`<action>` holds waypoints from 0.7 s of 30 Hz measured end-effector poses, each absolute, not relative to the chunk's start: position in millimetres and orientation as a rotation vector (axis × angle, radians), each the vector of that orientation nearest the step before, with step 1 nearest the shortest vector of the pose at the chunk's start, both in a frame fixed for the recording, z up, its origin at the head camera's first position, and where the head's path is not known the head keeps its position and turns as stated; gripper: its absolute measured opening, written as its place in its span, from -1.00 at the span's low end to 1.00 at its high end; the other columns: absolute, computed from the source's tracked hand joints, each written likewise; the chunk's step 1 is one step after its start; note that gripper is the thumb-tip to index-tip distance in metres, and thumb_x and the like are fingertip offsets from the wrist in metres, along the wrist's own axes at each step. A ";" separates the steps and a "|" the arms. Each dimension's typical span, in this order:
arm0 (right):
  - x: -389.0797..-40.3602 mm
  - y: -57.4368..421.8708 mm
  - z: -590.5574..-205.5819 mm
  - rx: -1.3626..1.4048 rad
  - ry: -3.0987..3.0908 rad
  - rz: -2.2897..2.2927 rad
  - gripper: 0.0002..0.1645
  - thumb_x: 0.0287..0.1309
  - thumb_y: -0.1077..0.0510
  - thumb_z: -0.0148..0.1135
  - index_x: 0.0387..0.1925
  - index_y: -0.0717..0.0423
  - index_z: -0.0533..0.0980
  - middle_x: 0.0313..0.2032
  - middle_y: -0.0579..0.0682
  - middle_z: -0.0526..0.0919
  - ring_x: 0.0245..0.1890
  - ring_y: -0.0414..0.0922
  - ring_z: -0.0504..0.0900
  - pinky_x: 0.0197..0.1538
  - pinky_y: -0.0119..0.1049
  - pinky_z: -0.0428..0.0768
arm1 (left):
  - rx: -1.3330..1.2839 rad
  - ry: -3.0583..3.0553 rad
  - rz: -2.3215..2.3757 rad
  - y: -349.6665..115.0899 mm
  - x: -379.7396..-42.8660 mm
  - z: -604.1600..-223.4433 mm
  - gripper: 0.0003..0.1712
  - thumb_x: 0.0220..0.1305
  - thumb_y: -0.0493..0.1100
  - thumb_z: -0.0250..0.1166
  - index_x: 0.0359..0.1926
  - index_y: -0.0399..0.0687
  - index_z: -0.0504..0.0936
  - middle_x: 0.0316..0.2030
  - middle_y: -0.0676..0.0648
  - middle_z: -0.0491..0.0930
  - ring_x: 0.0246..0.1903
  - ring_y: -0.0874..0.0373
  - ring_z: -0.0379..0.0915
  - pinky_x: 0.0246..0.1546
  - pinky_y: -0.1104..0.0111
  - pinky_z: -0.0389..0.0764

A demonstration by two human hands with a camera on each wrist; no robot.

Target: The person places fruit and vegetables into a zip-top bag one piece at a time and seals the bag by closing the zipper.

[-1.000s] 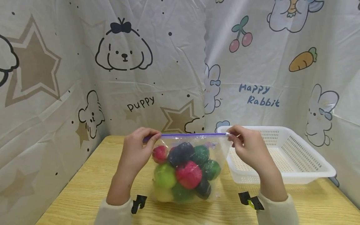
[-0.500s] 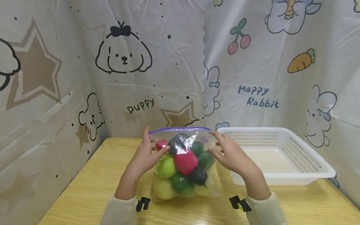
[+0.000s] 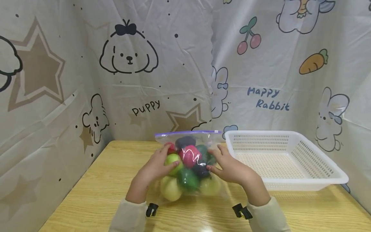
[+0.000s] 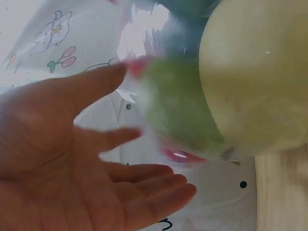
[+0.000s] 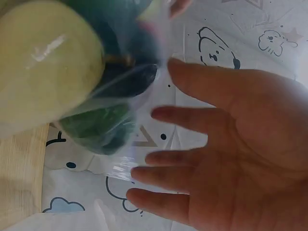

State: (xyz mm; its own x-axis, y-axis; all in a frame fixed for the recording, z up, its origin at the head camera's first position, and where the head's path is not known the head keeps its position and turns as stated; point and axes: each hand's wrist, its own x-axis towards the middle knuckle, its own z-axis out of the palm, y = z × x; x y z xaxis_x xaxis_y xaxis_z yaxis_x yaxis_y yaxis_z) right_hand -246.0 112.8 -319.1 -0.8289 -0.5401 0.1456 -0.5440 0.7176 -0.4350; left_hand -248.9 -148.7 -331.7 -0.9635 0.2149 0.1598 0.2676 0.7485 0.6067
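A clear zip bag [image 3: 189,169] rests on the table, full of toy-like fruit. Its purple zip strip [image 3: 185,133] runs along the top, looking closed, with a small white slider near the right end. Through the plastic show a red fruit [image 3: 190,155], a light green one [image 3: 173,161], a dark green one [image 3: 187,179] and a pale yellow one [image 4: 255,82]. My left hand [image 3: 156,166] is at the bag's left side and my right hand [image 3: 233,167] at its right, both with fingers spread. Contact with the plastic is hard to tell.
A white slotted plastic basket [image 3: 301,181] stands on the right of the wooden table [image 3: 95,190]. Printed cloth curtains [image 3: 185,80] enclose the back and both sides.
Both hands have let go of the zip strip's ends, which they pinched one second ago. They have moved down and inward along the bag's sides. The strip now sits slightly higher in view.
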 end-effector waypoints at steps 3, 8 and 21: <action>-245.2 113.2 -319.9 1.002 -2.950 0.736 -0.36 0.27 0.00 0.07 0.29 0.21 0.25 0.35 0.48 0.05 0.30 0.36 0.13 0.27 0.32 0.28 | -0.492 -2.953 -0.913 -145.8 -245.9 -334.4 -0.24 0.18 0.03 0.26 0.29 -0.27 0.26 0.29 -0.40 0.26 0.26 -0.30 0.13 0.23 -0.19 0.33; -247.3 109.4 -322.2 1.103 -2.923 0.709 -0.40 0.29 0.04 0.06 0.27 0.24 0.29 0.36 0.36 0.16 0.29 0.27 0.21 0.29 0.25 0.31 | -0.614 -2.995 -0.843 -137.6 -244.4 -336.1 -0.23 0.15 0.02 0.29 0.28 -0.31 0.29 0.33 -0.44 0.18 0.31 -0.28 0.05 0.31 -0.17 0.22; -248.0 99.8 -328.8 1.070 -2.873 0.488 -0.44 0.24 0.08 0.12 0.16 0.39 0.38 0.24 0.37 0.38 0.21 0.22 0.37 0.25 0.14 0.43 | -0.771 -2.923 -0.663 -119.9 -246.1 -339.4 -0.32 0.25 0.04 0.20 0.26 -0.30 0.35 0.28 -0.31 0.35 0.26 -0.14 0.21 0.26 -0.03 0.38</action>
